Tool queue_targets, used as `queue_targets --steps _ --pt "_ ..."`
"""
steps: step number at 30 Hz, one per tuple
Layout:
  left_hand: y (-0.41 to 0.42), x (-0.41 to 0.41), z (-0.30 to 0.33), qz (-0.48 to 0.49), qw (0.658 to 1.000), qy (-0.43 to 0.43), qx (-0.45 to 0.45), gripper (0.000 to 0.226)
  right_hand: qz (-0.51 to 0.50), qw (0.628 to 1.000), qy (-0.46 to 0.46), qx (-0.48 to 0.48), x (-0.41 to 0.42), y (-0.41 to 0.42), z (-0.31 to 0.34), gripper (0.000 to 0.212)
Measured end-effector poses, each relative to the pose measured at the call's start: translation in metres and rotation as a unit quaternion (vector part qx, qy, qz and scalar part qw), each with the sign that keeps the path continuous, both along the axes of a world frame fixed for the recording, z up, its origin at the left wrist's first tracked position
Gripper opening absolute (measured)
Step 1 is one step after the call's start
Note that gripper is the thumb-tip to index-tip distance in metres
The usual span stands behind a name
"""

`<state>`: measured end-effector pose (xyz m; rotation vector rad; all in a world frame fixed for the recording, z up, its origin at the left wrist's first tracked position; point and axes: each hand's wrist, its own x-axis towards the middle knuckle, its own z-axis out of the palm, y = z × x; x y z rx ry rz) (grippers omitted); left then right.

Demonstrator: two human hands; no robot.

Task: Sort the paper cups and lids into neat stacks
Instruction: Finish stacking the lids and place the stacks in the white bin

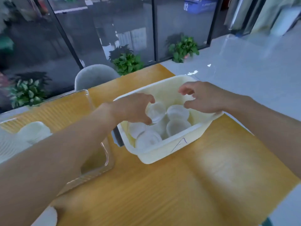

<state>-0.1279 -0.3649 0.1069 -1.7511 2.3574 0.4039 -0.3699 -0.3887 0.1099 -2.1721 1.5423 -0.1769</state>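
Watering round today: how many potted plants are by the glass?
3: one plant far left, one plant behind the grey chair, one plant to the right. Others may be hidden.

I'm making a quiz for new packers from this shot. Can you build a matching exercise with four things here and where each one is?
Things:
1. cream plastic bin marked "A"
2. clear plastic tray
3. grey upholstered chair
4. left hand

Places:
a. beyond the table's far edge
b. on the table, under the left forearm
c. mid-table, with white cups inside
d. gripping a white cup inside the bin

Pairs: 1-c, 2-b, 3-a, 4-d
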Motion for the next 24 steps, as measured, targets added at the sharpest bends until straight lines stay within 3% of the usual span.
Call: queue_targets --steps 6,9,12,16,20,24 --pt "-0.020 -0.018 -0.020 -0.035 0.999 -0.032 0.015 0.094 0.070 0.971 0.173 0.146 0.032 -0.028 -0.019 0.084" --pt "-0.027 -0.028 -0.028 -0.013 0.999 -0.038 0.029 0.077 0.077 0.960 0.216 0.159 0.041 -0.037 -0.032 0.092" --pt "-0.031 -0.029 -0.035 -0.012 0.999 -0.031 0.043 0.050 0.094 0.944 0.260 0.179 0.044 -0.042 -0.036 0.117" --pt "-0.029 -0.023 -0.037 -0.023 0.996 -0.009 0.082 0.073 0.125 0.915 0.349 0.158 0.048 -0.048 -0.044 0.136" --pt "-0.030 -0.015 -0.046 -0.040 0.991 0.049 0.120 0.092 0.114 0.906 0.372 0.167 0.051 -0.048 -0.042 0.101" --pt "-0.033 -0.022 -0.058 -0.092 0.988 0.048 0.110 0.085 0.138 0.918 0.332 0.169 0.050 -0.050 -0.041 0.121"
